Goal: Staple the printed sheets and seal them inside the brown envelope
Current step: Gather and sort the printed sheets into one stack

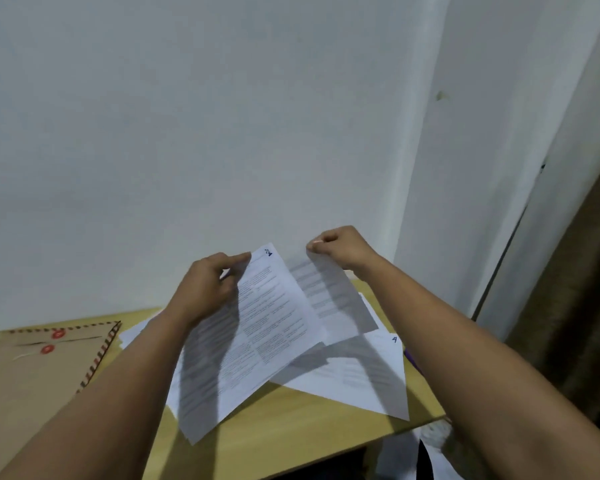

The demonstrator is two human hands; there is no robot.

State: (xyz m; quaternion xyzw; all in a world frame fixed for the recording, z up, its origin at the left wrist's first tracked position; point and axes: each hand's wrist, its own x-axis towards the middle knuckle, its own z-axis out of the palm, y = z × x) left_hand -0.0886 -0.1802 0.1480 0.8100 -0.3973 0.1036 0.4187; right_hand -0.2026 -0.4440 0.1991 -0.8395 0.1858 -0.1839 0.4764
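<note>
Nearest, at the lower centre of the frame, the bare front edge of the wooden worktop (291,441) ran out from under the papers, and one loose sheet (357,372), marked in its corner, lay flat at centre right with a corner close to that edge; a careless sweep of a forearm could have sent it to the floor. Above it the left hand (205,289) gripped the top of a printed sheet (257,337) with curled fingers, and the right hand (340,245) pinched the top corner of a second sheet (329,296) between thumb and fingers. Both pages hung slack and askew, not squared together. My worry was that, stapled like this, they would bind crooked or out of order, or a page would be left behind on the worktop. The brown envelope (39,372) lay at the lower left, beside the papers and untouched, its flap with red string discs lying flat. No stapler showed; a purple thing under the right forearm might have been one, though I could not tell. Farthest stood the white wall (222,116).
</note>
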